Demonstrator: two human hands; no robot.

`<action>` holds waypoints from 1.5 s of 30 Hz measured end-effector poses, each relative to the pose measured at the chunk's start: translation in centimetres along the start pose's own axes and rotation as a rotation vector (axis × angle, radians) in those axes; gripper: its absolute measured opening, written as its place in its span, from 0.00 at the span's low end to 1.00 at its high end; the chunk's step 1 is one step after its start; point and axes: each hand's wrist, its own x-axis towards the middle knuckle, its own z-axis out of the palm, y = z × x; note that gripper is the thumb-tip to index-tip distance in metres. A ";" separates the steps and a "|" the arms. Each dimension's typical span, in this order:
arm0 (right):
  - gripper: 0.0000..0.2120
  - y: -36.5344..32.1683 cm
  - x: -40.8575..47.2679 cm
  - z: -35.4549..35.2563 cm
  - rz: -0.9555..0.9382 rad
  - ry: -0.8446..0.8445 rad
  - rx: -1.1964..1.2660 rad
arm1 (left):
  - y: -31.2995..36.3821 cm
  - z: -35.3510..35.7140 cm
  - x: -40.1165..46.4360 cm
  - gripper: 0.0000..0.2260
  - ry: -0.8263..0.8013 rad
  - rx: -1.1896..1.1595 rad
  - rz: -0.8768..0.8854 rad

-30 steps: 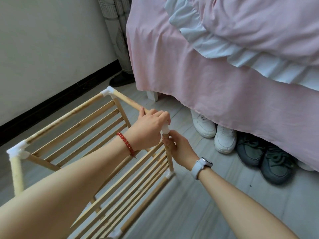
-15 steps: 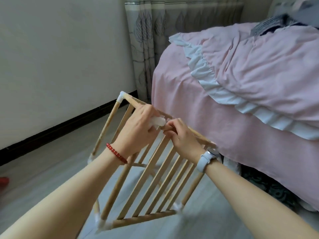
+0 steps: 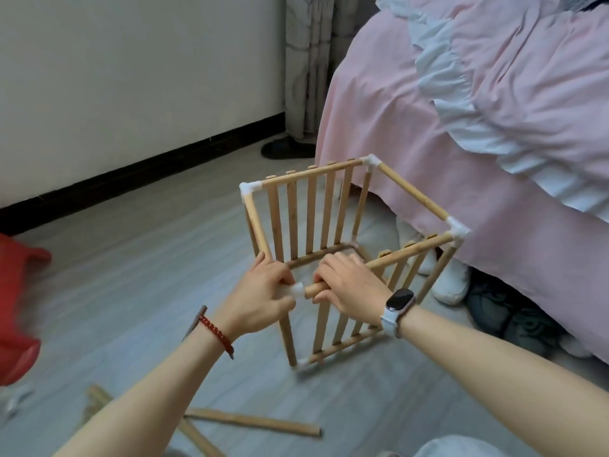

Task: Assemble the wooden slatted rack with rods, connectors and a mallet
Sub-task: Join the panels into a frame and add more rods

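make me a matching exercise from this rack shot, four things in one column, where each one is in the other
1. left hand
2. right hand
3. loose wooden sticks
4. white sneakers

a. under the edge of the pink bed
b. lying on the floor in front of the rack
c. grips the white corner connector
d. grips the top rod beside the connector

Pairs: 1-c, 2-d, 3-b, 4-a

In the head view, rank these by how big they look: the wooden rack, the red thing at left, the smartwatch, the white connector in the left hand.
1. wooden rack
2. red thing, cut off by the frame edge
3. smartwatch
4. white connector, mostly hidden by the left hand, so 3 and 4 are unsure
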 end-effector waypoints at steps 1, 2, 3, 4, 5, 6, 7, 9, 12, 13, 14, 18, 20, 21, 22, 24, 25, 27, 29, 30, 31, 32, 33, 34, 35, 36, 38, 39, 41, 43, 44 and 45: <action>0.12 -0.5 -0.3 0.5 0.002 -0.030 0.019 | 0.3 0.1 0.1 0.11 -0.008 -0.070 -0.106; 0.12 -1.1 -0.6 1.0 -0.002 -0.061 0.045 | 0.6 0.3 0.4 0.13 0.012 -0.170 -0.215; 0.12 -1.6 -0.9 1.7 -0.002 -0.080 0.076 | 0.8 0.6 0.9 0.13 0.059 -0.231 -0.301; 0.12 -2.1 -1.2 2.0 0.003 -0.090 0.106 | 0.8 1.2 1.3 0.13 0.120 -0.200 -0.347; 0.13 -2.6 -1.5 2.2 0.011 -0.096 0.135 | 0.7 1.7 1.5 0.12 0.178 -0.104 -0.357; 0.13 -2.7 -1.6 2.2 0.009 -0.107 0.155 | 0.5 2.4 1.7 0.11 0.222 -0.013 -0.348; 0.14 -2.7 -1.7 2.2 0.000 -0.128 0.168 | 0.3 3.0 1.6 0.10 0.260 0.052 -0.329; 0.16 -2.3 -1.7 1.8 -0.005 -0.211 0.158 | 0.0 3.9 1.3 0.09 0.338 0.105 -0.312; 0.18 -1.8 -1.5 1.4 -0.023 -0.267 0.050 | 0.2 4.1 1.1 0.14 0.438 0.049 -0.431; 0.18 -1.9 -1.5 1.5 -0.030 -0.266 0.008 | 0.4 4.0 1.1 0.16 0.423 0.014 -0.489; 0.17 -1.9 -1.5 1.7 -0.036 -0.257 -0.026 | 0.6 4.1 1.0 0.17 0.394 -0.019 -0.533; 0.16 -2.1 -1.7 2.2 -0.072 -0.207 -0.073 | 0.7 4.2 0.7 0.18 0.334 -0.054 -0.585; 0.15 -2.0 -2.0 2.5 -0.088 -0.182 -0.064 | 0.6 4.4 0.6 0.18 0.332 -0.076 -0.622; 0.15 -1.8 -2.1 2.7 -0.095 -0.168 -0.061 | 0.6 4.5 0.6 0.18 0.341 -0.074 -0.627; 0.15 -1.7 -2.2 2.9 -0.103 -0.144 -0.049 | 0.7 4.6 0.5 0.17 0.354 -0.062 -0.631; 0.15 -1.5 -2.3 3.3 -0.110 -0.062 -0.024 | 1.0 4.7 0.5 0.17 0.370 -0.009 -0.639; 0.16 -1.5 -2.2 3.6 -0.112 -0.009 -0.013 | 1.0 4.7 0.5 0.17 0.372 0.025 -0.644; 0.19 -1.5 -2.1 4.1 -0.118 0.072 0.018 | 1.0 4.6 0.6 0.18 0.368 0.073 -0.651; 0.19 -1.6 -2.4 4.6 -0.137 0.118 0.025 | 0.8 4.9 0.4 0.18 0.374 0.092 -0.656; 0.19 -1.4 -2.4 4.7 -0.151 0.145 0.014 | 0.8 5.0 0.4 0.18 0.379 0.099 -0.654; 0.19 -1.2 -2.3 4.9 -0.163 0.169 0.008 | 0.8 5.0 0.4 0.17 0.388 0.104 -0.653; 0.19 -1.1 -2.3 5.1 -0.172 0.189 0.013 | 0.9 5.1 0.4 0.17 0.398 0.109 -0.652; 0.18 -1.0 -2.2 5.1 -0.177 0.202 0.017 | 0.9 5.0 0.3 0.16 0.411 0.113 -0.647; 0.18 -0.8 -2.0 5.4 -0.179 0.214 0.022 | 0.7 5.2 0.5 0.16 0.420 0.122 -0.641; 0.18 -0.7 -1.8 5.5 -0.181 0.219 0.029 | 0.4 5.3 0.7 0.16 0.428 0.130 -0.642; 0.18 -0.7 -1.7 5.6 -0.186 0.220 0.037 | 0.3 5.4 0.8 0.15 0.434 0.135 -0.646; 0.19 -0.9 -1.7 5.7 -0.186 0.217 0.061 | 0.3 5.7 0.7 0.15 0.440 0.144 -0.655; 0.19 -1.1 -1.8 5.8 -0.181 0.212 0.072 | 0.3 5.8 0.5 0.15 0.440 0.143 -0.660; 0.19 -1.5 -2.3 5.8 -0.160 0.217 0.075 | 0.4 5.9 0.1 0.14 0.441 0.142 -0.652; 0.19 -1.9 -2.5 5.7 -0.145 0.232 0.086 | 0.5 5.8 -0.1 0.13 0.448 0.132 -0.630; 0.19 -2.0 -2.6 5.7 -0.136 0.233 0.100 | 0.6 5.8 -0.1 0.13 0.450 0.126 -0.621; 0.19 -2.1 -2.8 5.7 -0.126 0.234 0.109 | 0.7 5.8 0.0 0.13 0.446 0.123 -0.615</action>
